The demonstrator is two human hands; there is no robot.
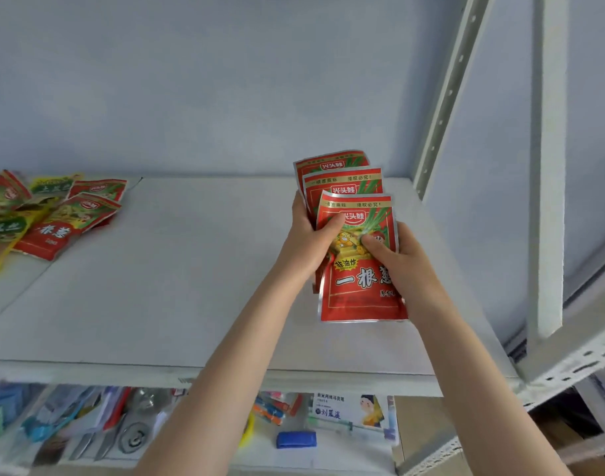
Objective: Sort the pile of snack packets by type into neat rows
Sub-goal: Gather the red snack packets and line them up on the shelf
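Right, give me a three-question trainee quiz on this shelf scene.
1. True or false: the left hand and the right hand both grip the red packets.
2. How many red packets show in the fan? A two, B three, C five.
3. Fill in: the mixed pile lies at the far ____ end of the shelf.
Key: 1 true; 2 B; 3 left.

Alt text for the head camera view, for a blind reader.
A left hand and right hand hold three fanned red snack packets over a white shelf. A mixed pile of red and green packets lies at its left end.
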